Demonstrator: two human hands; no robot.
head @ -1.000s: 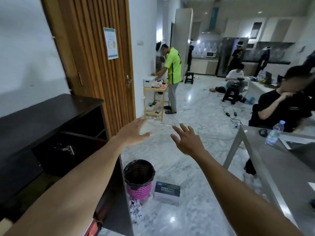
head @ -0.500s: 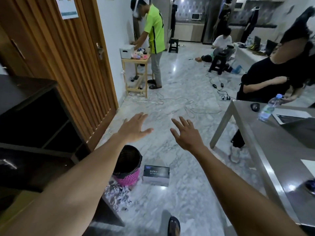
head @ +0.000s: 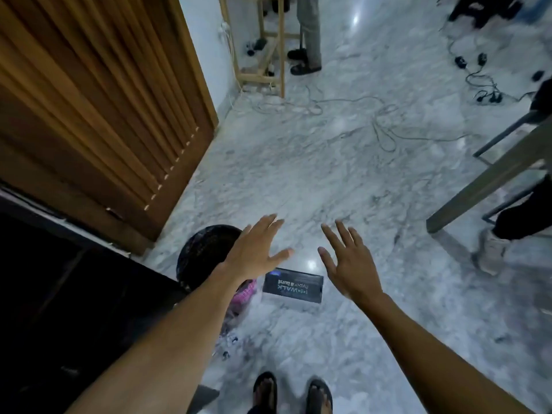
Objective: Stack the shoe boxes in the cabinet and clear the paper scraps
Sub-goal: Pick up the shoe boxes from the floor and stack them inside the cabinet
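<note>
Shoe box [head: 292, 285] lies on the floor [head: 328, 174] ahead of my feet [head: 265, 389], paper scraps [head: 230, 339] and bin [head: 206, 252] beside it; my left hand [head: 257, 252] and right hand [head: 346, 264] hover over it, fingers spread, empty. Reaching step, I reckon: next, stoop and grip its ends

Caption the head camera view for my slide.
Open left hand and right hand hover above a shoe box beside a pink bin.
</note>
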